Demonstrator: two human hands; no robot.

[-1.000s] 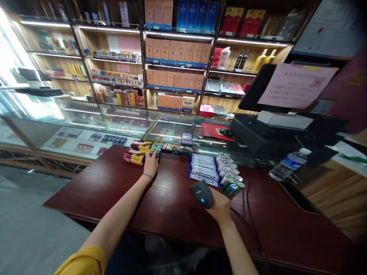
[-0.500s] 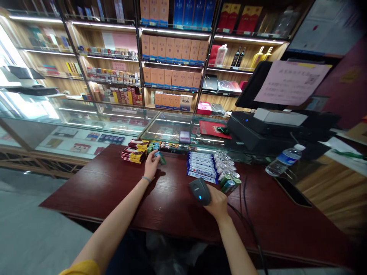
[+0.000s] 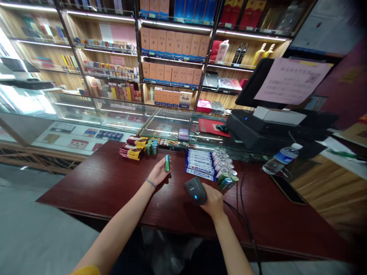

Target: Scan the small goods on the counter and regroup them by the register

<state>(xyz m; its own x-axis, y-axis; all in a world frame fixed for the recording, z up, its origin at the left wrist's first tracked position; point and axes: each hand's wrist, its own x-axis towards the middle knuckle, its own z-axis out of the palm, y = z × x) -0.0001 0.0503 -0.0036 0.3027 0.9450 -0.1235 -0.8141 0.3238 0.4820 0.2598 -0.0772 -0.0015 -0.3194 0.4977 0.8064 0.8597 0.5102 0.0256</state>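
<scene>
My left hand (image 3: 158, 172) is turned palm up over the desk, its fingers around a small green and blue tube-shaped pack (image 3: 167, 163). The pack stands roughly upright, label showing. In my right hand (image 3: 213, 200) is a dark barcode scanner (image 3: 196, 191) with a lit blue light, its head toward the left. Beyond my left hand stand a few similar green tubes (image 3: 148, 149), beside stacked red and yellow packets (image 3: 132, 149). Past the scanner lies a row of blue and white wrapped sticks (image 3: 200, 164). Several silver-topped tubes (image 3: 223, 163) stand against its right side.
The dark red desk (image 3: 109, 187) carries a black cable (image 3: 246, 214), a water bottle (image 3: 282, 158) and a dark phone-like slab (image 3: 288, 190) at right. Behind it run a glass display counter (image 3: 169, 118), a monitor (image 3: 252, 84) and stocked shelves.
My left hand has moved right and nearer with the small tube, turning it upright with the palm up. The scanner has shifted slightly left. The view has tilted a little.
</scene>
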